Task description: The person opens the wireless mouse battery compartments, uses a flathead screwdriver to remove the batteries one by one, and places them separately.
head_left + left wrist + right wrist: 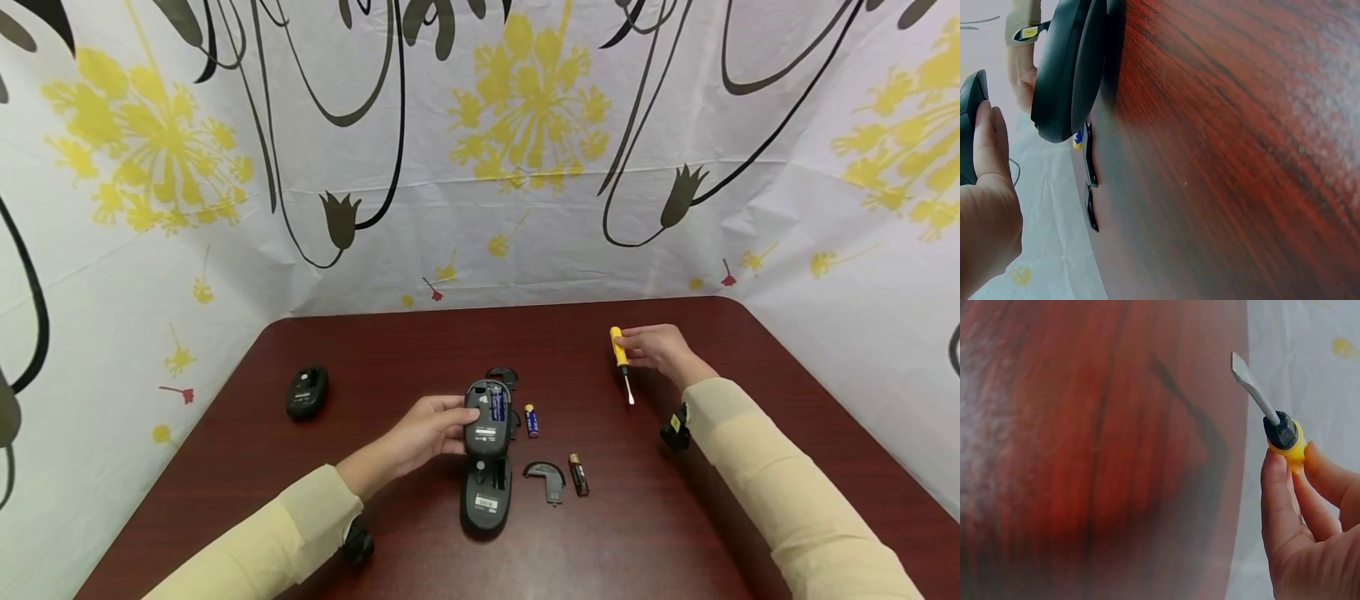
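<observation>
My left hand (pixel 427 429) holds a dark computer mouse (pixel 487 442) with its underside facing me. Blue batteries (pixel 497 405) show in its uncovered compartment. In the left wrist view this held mouse (pixel 971 119) is raised above the table, partly cut off by the frame. A second mouse (pixel 486 500) lies bottom up just below it, its compartment also uncovered. At the far right, my right hand (pixel 660 348) pinches a screwdriver (pixel 621 354) by its yellow handle. The right wrist view shows its flat metal tip (pixel 1241 370) pointing away from the fingers.
A third mouse (pixel 307 392) lies bottom up on the left of the brown table (pixel 375 350). Right of the held mouse lie a blue battery (pixel 531 421), a black battery (pixel 578 475) and a hook-shaped cover (pixel 549 481). Another cover (pixel 502 377) lies behind it.
</observation>
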`<state>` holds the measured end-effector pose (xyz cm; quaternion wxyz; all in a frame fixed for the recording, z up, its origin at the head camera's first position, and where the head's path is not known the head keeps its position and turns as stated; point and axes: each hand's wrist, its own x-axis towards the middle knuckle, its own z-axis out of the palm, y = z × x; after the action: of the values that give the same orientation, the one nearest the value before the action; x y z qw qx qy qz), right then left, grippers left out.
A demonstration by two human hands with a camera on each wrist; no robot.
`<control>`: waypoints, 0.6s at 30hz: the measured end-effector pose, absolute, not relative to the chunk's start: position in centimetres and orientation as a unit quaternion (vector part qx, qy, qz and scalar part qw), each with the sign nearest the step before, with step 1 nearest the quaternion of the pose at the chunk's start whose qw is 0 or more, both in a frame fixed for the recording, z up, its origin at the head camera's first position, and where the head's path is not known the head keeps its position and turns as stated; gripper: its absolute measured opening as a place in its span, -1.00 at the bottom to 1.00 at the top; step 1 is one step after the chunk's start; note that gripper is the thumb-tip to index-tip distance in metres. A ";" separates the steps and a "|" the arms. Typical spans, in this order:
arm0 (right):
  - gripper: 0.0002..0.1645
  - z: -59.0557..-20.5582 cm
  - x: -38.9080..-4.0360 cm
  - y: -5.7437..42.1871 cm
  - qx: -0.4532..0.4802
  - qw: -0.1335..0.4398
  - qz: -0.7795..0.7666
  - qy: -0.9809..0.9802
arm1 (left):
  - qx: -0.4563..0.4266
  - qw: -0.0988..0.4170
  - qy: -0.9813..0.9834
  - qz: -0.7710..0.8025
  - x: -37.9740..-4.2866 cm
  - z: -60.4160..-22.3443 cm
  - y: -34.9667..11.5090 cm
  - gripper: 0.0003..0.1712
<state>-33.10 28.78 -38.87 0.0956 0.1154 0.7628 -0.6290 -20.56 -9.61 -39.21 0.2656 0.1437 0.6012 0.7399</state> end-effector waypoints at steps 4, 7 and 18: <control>-0.41 -39.4 -33.1 28.8 0.118 0.105 -0.618 0.770 | 0.145 0.267 0.599 0.741 -20.6 -39.2 -9.6 -0.43; -0.43 -39.7 -33.1 28.7 0.122 0.110 -0.607 0.777 | 0.147 0.269 0.598 0.741 -20.6 -39.2 -9.6 -0.43; -0.46 -40.5 -33.1 28.1 0.129 0.117 -0.584 0.793 | 0.147 0.267 0.602 0.738 -20.6 -39.2 -9.7 -0.44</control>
<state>-33.13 28.07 -40.46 0.1170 0.1292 0.7926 -0.5844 -20.56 -9.66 -39.23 0.2666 0.1475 0.6024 0.7378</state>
